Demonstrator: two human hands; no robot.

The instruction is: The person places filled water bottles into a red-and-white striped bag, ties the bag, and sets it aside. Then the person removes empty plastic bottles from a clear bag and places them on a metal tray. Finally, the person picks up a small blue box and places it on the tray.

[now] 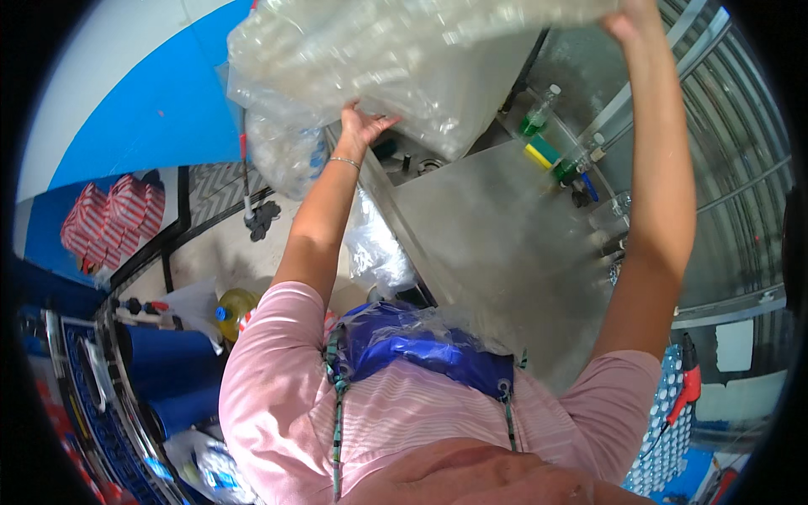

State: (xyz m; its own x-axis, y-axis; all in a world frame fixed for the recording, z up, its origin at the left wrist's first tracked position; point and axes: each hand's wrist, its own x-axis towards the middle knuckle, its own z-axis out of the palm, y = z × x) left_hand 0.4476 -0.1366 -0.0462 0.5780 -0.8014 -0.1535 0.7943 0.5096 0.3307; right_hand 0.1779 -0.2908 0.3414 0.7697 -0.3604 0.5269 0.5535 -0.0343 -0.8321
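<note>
A large bundle of clear plastic film [385, 57], perhaps a big bag, spreads across the top of the head view above a metal counter with a sink [486, 208]. My right hand [625, 24] is raised at the upper right and grips the bundle's end; its fingers are partly cut off by the picture's edge. Against the lower edge of the film is my left hand [365, 128], fingers spread, thumb to the right, not closed around anything. The film hides part of the sink basin [420, 163].
Bottles with green liquid [540, 112] and a yellow-green sponge [541, 153] line the counter's right side. More clear plastic [287, 151] hangs at left, near a mop [259, 218]. Red-striped packages [113, 221] sit far left. A red heat gun or dryer [687, 382] hangs lower right.
</note>
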